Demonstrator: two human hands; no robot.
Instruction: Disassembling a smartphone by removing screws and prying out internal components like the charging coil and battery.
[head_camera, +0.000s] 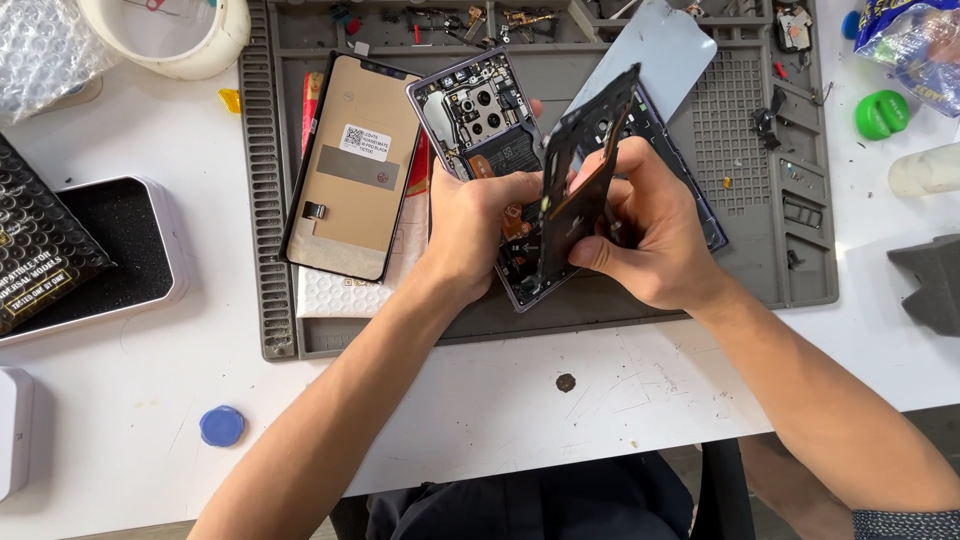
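Two hands take a phone apart.
Left hand (470, 225) grips the open phone (480, 125); right hand (640, 235) pinches a black frame (585, 160) above it.

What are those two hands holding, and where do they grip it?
Both the left hand and right hand pinch a dark phone panel, tilted on edge, by its lower end.

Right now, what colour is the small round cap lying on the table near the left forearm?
Blue. The cap shows clearly in the head view, on the white table.
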